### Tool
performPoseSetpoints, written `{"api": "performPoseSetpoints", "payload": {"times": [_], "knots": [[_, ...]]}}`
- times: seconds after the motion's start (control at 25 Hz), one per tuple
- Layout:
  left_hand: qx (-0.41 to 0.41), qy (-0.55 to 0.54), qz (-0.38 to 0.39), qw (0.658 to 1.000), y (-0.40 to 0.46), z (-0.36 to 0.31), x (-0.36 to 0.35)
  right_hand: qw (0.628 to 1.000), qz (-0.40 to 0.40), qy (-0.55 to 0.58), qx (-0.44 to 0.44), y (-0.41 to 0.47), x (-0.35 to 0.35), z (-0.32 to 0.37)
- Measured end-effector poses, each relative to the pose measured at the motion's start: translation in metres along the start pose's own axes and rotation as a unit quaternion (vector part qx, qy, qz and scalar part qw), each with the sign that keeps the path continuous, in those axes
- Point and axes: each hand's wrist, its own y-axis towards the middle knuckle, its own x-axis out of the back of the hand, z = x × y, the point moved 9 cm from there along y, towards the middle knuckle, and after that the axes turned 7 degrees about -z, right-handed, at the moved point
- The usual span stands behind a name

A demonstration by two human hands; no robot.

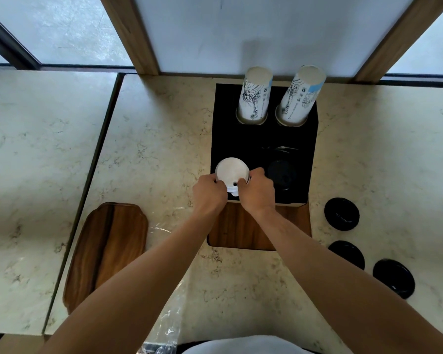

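Observation:
A stack of white lids (231, 171) stands in the near left hole of a black holder (264, 141) on the marble counter. My left hand (209, 192) grips the stack's near left edge. My right hand (256, 190) pinches its near right edge, with the fingertips on the top lid by its small sip hole. A stack of black lids (281, 175) fills the near right hole. Two stacks of upturned printed paper cups (255, 95) (301, 95) rise from the far holes.
Three loose black lids (341, 213) (348, 254) (393, 278) lie on the counter to the right. A wooden tray (108, 251) sits at the left, with clear plastic wrap (168, 325) beside it. A wooden base (243, 231) juts out under the holder. A panel wall stands close behind.

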Motion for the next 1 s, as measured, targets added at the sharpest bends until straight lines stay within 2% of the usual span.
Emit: {"api": "performPoseSetpoints", "payload": {"times": [0.16,0.4,0.52,0.84,1.0], "knots": [[0.036,0.025,0.062,0.997,0.009,0.004,-0.018,0.998,0.046,-0.026,-0.022,0.007,-0.015,0.001],[0.089,0.042,0.099,0.99,0.014,0.005,-0.033,0.991,0.116,-0.05,-0.043,0.019,-0.025,-0.001],[0.124,0.038,0.117,0.985,0.012,0.003,-0.036,0.988,0.133,-0.072,-0.024,0.017,-0.031,0.001],[0.134,-0.002,0.111,0.985,0.014,0.001,-0.037,0.984,0.149,-0.101,0.007,0.018,-0.034,0.007],[0.088,0.038,0.099,0.99,0.005,-0.012,-0.025,0.983,0.157,-0.094,0.002,0.012,-0.035,0.006]]}}
